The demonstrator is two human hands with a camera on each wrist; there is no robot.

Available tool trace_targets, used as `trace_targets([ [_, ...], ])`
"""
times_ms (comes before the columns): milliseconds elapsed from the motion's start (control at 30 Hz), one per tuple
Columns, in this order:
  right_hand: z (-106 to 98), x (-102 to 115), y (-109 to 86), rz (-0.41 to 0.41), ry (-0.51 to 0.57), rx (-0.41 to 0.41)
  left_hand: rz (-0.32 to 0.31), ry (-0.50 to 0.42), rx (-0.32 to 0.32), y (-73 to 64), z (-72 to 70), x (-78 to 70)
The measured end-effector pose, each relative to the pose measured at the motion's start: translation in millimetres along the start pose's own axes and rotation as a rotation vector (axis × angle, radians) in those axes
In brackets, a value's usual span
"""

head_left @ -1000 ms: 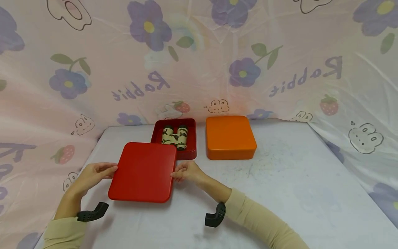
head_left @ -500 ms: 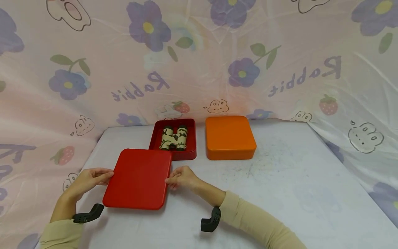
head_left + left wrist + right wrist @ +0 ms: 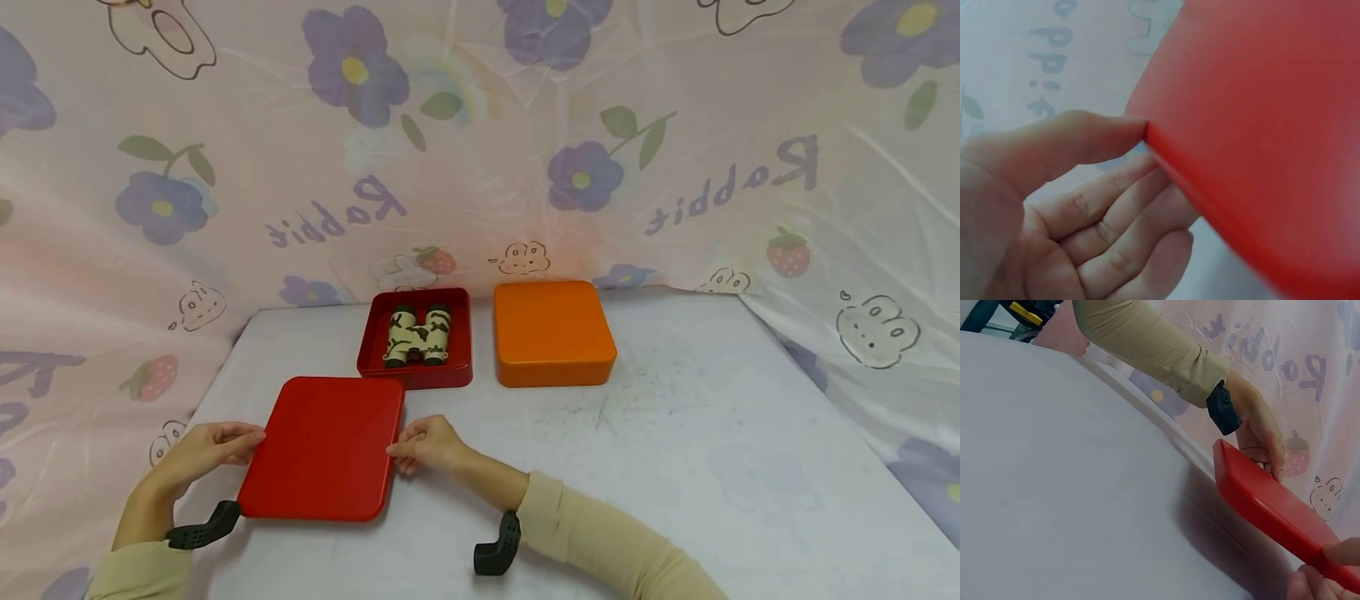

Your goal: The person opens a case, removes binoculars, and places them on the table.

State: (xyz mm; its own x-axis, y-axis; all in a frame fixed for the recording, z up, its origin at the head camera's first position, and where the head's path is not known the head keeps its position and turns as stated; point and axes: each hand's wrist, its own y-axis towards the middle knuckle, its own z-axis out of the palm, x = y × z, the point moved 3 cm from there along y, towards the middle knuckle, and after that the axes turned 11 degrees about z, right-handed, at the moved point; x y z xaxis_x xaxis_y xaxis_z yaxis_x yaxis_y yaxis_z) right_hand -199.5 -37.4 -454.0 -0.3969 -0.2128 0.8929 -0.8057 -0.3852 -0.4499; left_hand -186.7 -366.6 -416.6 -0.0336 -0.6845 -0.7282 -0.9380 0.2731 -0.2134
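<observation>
Both hands carry a red square lid (image 3: pixel 322 450) above the table. My left hand (image 3: pixel 206 457) pinches its left edge; in the left wrist view the thumb lies on the rim and the fingers (image 3: pixel 1129 219) reach beneath. My right hand (image 3: pixel 431 444) pinches the right edge between thumb and fingers. Behind the lid stands an uncovered dark red box (image 3: pixel 463 371), with camouflage-patterned binoculars (image 3: pixel 417 336) lying inside. In the right wrist view the lid (image 3: pixel 1266 500) hangs over the table with a shadow beneath it.
An orange box (image 3: pixel 555 325), its top covered, stands right of the red box. The white table (image 3: pixel 675 467) has smudges right of centre. A patterned cloth (image 3: pixel 480 167) rises behind the table and along its sides.
Both hands have drawn the red lid toward the front and left, and lower. More of the dark red box and the whole binoculars now show. The boxes have stayed in place.
</observation>
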Motion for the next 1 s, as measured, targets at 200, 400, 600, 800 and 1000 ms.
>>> trace_targets([
  [200,5,-3,0.4,0.019,0.008,-0.012,0.003,-0.001,0.005,-1.3,1.3,4.5],
  [400,11,-6,1.1,0.016,0.021,-0.015,-0.016,-0.009,0.001,-2.4,0.9,10.1],
  [600,18,-6,3.3,0.033,0.076,-0.017,-0.018,-0.002,-0.003,-3.9,-0.3,18.8],
  [800,25,-4,5.0,0.062,0.094,-0.045,-0.049,0.001,-0.012,-7.4,-3.7,28.1],
  [1000,31,-2,8.1,0.093,0.117,-0.082,-0.039,0.002,-0.018,-11.8,-7.3,32.8],
])
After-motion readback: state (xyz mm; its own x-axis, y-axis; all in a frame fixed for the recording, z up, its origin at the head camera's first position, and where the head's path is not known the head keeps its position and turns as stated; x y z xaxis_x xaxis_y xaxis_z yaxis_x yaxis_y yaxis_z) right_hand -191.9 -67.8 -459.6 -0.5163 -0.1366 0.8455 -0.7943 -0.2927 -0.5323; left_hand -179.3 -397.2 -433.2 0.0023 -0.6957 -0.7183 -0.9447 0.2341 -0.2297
